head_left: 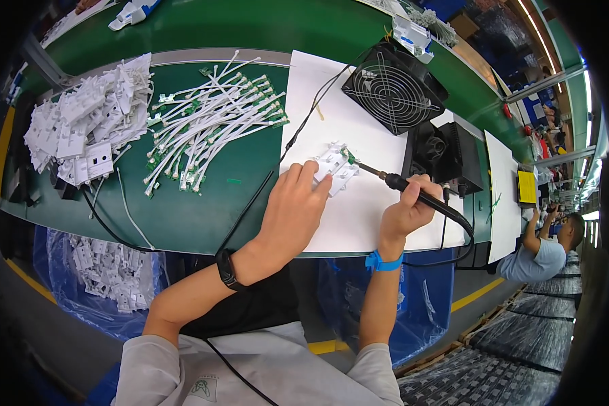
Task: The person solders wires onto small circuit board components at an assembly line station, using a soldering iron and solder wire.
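Note:
My left hand is closed on the near edge of a white plastic housing, with thumb and fingers at its sides. The housing lies on a white sheet, and a small green circuit board shows at its far right end. In my right hand is a soldering iron, gripped by its black handle. Its metal tip points left and reaches the green board; whether it touches cannot be made out. Another white piece shows just under and beside the held housing, partly hidden.
White housings are heaped at the left, beside white cables with green boards. A black fan and a black boxy unit stand at the right. Black cords cross the bench. Bagged bins stand below; a person sits far right.

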`<control>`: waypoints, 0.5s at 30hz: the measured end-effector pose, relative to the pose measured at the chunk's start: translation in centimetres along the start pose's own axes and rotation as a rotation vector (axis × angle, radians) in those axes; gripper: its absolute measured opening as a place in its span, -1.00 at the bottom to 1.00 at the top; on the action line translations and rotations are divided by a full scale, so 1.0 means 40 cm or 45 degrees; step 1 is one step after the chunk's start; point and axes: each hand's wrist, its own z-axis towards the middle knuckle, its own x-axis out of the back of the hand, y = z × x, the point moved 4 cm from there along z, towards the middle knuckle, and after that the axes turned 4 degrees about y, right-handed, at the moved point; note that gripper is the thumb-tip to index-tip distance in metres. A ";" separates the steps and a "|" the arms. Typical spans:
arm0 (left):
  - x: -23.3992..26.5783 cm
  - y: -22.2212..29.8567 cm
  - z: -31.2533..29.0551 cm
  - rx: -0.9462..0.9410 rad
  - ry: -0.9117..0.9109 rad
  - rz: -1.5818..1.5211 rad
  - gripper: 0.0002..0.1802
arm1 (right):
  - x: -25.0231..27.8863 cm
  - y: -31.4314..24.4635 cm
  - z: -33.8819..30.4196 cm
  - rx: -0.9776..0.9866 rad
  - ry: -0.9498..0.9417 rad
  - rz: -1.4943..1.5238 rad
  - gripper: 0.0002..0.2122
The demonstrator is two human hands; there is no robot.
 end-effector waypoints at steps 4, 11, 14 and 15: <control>0.000 -0.001 -0.002 0.003 0.004 -0.008 -0.66 | -0.001 0.011 -0.003 -0.014 -0.095 0.003 -0.85; 0.004 -0.001 -0.003 0.007 0.027 -0.033 -0.66 | -0.005 0.006 -0.007 -0.045 -0.149 -0.051 -0.86; 0.006 0.001 -0.001 0.009 0.025 -0.037 -0.66 | -0.002 0.008 -0.007 -0.016 -0.136 -0.060 -0.86; 0.007 0.001 -0.001 0.011 0.024 -0.037 -0.66 | -0.003 0.007 -0.007 -0.017 -0.138 -0.059 -0.86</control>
